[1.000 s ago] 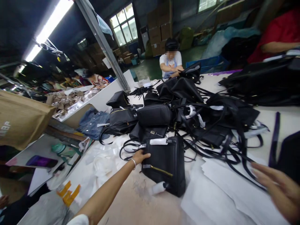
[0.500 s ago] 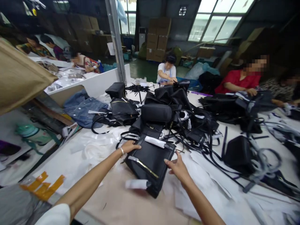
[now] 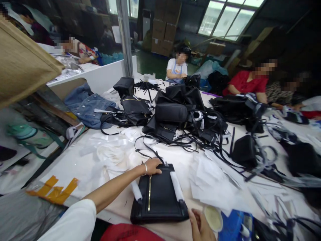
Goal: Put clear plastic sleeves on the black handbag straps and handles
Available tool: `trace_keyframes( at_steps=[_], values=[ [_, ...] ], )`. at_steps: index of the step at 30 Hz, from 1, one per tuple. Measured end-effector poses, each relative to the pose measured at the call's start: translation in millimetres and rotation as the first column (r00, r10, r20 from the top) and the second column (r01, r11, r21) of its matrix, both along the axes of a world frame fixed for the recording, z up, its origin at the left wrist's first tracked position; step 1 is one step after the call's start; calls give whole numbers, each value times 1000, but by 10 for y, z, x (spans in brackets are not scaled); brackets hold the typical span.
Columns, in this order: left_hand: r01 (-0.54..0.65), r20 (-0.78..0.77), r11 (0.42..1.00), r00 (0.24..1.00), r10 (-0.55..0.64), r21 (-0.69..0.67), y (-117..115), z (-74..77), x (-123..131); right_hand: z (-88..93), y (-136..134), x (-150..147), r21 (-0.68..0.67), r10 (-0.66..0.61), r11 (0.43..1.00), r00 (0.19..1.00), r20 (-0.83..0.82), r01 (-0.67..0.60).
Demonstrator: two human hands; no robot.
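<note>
A black handbag (image 3: 163, 194) with a gold zipper down its front lies on the table before me. White wrapping covers its two side straps, and a thin black strap trails from its top. My left hand (image 3: 152, 166), with a bracelet at the wrist, grips the bag's top edge, thumb on the front. At the bag's lower right corner is my right hand (image 3: 200, 226), its fingers loosely bent and apart, the tips touching or very close to the corner. The frame's bottom edge cuts off part of that hand.
Several black bags (image 3: 172, 112) are heaped behind, beside a denim garment (image 3: 91, 107). White sheets (image 3: 213, 180) lie to the right, near a round tub (image 3: 213, 218) and a blue object (image 3: 233, 224). A metal post (image 3: 125, 40) rises at the back. Co-workers sit across the table.
The bag has come nearer to me and turned, so its zipper now runs nearly up and down. My left hand moved to its top edge; my right hand moved down to its lower corner.
</note>
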State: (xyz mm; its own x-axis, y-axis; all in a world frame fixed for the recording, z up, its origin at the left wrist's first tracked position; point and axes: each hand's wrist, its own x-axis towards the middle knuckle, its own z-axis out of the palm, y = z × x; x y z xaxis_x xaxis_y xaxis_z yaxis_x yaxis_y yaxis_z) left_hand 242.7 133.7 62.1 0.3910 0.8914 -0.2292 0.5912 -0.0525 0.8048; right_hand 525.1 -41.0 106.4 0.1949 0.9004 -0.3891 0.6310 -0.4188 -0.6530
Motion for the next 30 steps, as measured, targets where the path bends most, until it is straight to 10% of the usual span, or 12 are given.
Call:
trace_keyframes(
  at_steps=[6,13,21,25,30],
  values=[
    [-405,42,913,914,403,43,-363,159,-535,-101,151,-233,-56,89,994,994,-56,-92],
    [-722,11,632,656,755,-281,-1570,38,-765,-234,-162,-248,-159,143,976,987,-69,-152],
    [-526,-52,799,843,536,-292,-1608,27,-286,-60,469,-59,-45,330,942,943,-38,-332],
    [-520,-83,805,850,520,-286,-1558,27,-206,-11,1251,-495,138,464,855,855,229,-501],
    [-489,32,808,849,527,-329,-1451,96,-16,-178,1951,-1242,-1,628,740,690,359,-673]
  ],
)
